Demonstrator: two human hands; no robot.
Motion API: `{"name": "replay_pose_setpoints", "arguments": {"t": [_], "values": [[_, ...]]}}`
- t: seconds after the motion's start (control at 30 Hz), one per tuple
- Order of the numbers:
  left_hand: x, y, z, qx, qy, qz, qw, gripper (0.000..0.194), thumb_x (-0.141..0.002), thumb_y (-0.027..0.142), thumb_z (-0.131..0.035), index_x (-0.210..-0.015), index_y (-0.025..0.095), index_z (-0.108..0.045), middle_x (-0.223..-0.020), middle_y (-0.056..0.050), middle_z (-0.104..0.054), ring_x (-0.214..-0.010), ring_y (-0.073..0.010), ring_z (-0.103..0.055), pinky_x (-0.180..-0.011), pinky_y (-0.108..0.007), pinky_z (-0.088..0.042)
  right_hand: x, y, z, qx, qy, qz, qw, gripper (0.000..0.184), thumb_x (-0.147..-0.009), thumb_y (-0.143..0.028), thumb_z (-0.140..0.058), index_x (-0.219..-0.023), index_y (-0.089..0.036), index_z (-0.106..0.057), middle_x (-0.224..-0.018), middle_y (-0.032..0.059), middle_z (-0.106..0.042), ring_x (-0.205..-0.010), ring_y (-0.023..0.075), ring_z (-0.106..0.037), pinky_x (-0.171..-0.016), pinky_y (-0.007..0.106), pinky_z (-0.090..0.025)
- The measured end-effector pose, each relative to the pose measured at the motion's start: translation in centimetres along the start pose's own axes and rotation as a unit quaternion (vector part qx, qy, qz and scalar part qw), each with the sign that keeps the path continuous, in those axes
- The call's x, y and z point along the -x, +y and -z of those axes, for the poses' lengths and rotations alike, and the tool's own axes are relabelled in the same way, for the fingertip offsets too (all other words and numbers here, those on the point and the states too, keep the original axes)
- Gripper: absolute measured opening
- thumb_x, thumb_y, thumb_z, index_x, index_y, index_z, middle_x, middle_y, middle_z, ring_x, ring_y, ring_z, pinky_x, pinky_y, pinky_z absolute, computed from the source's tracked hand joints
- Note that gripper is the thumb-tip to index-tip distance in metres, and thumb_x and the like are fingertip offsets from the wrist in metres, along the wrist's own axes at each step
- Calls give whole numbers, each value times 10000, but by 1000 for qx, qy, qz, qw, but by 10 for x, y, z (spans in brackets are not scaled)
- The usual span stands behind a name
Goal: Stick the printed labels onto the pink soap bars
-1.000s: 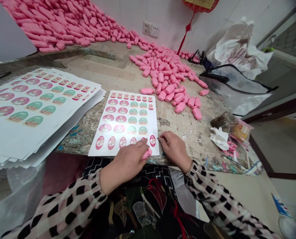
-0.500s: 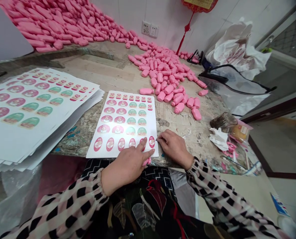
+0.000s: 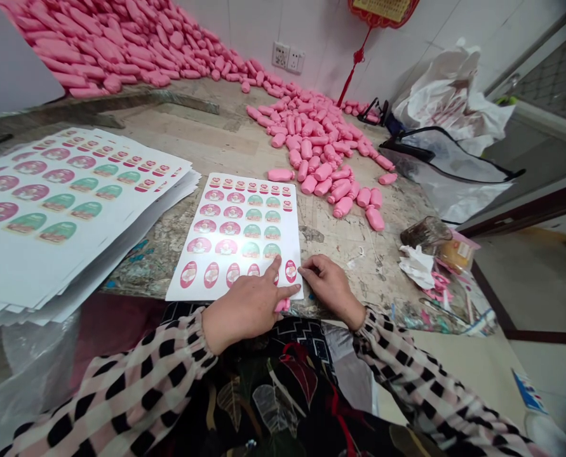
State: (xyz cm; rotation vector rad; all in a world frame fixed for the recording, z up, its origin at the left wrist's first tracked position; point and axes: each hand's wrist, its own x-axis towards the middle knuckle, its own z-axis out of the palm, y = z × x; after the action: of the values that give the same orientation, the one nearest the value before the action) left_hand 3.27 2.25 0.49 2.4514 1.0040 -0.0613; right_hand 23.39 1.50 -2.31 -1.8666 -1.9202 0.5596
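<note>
In the head view, the label sheet (image 3: 244,219) lay flat before me, its near edge close to the front edge of the worn table (image 3: 363,244). Beyond its far edge and past its right side, a stretch of tabletop gave my fingers room. The sheet's long axis ran away from me, and its bottom row of oval labels stood lengthwise the same way. My left hand (image 3: 249,308) rested over the near right part, forefinger and thumb spread wide across the paper, while a pink piece (image 3: 282,306) sat tucked beneath them in my grip; just its end showed, so I couldn't tell its full line. My right hand (image 3: 333,287) had its thumb and forefinger narrowed at the sheet's right edge, beside the last oval; whether they pinched anything, I couldn't tell. A paper stack (image 3: 73,222) crowded the left, a pink pile (image 3: 323,152) blocked the far right, and crumpled paper (image 3: 417,265) lay well right, near a dark jar (image 3: 423,233).
</note>
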Motion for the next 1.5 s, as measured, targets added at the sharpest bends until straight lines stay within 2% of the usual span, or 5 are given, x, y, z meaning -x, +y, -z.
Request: {"name": "replay_pose_setpoints", "arguments": {"t": [0.57, 0.87, 1.3, 1.4, 1.5], "values": [[-11, 1, 20, -43, -63, -26, 997, 567, -720, 309, -572, -1273, 410, -488, -1516, -116, -170, -915, -304, -595, -744, -453, -458, -8, -27, 10, 87, -30, -106, 990, 239, -768, -459, -584, -728, -226, -615, -735, -17, -632, -641, 132, -527, -532, 247, -258], [-11, -1, 16, -24, -41, -35, 998, 576, -723, 303, -578, -1281, 414, -482, -1507, -105, -206, -836, -270, -603, -737, -434, -442, 4, -34, 3, 160, 70, -18, 984, 208, -813, -387, -552, -694, -220, -584, -745, -6, -599, -671, 133, -523, -556, 262, -262], [-3, -6, 7, 56, 12, -26, 998, 507, -747, 337, -576, -1248, 390, -529, -1494, -101, -248, -966, -327, -590, -814, -473, -415, 6, -16, 8, -115, 164, -116, 973, 279, -712, -484, -635, -689, -207, -621, -671, -15, -610, -605, 135, -518, -575, 252, -351], [4, -10, 5, 227, 78, -22, 970, 498, -753, 447, -599, -1234, 330, -549, -1282, -77, -536, -1074, -293, -532, -891, -410, -397, 7, -12, 13, -217, 169, -119, 954, 281, -691, -461, -662, -671, -189, -596, -618, -27, -569, -564, 118, -482, -558, 246, -354], [9, -8, 5, 504, 135, 40, 852, 435, -813, 536, -495, -1127, 256, -605, -969, -55, -636, -801, -179, -587, -703, -284, -459, 12, -22, 16, -321, 169, -110, 925, 272, -674, -425, -692, -670, -179, -574, -616, -37, -540, -561, 101, -452, -561, 238, -360]]}}
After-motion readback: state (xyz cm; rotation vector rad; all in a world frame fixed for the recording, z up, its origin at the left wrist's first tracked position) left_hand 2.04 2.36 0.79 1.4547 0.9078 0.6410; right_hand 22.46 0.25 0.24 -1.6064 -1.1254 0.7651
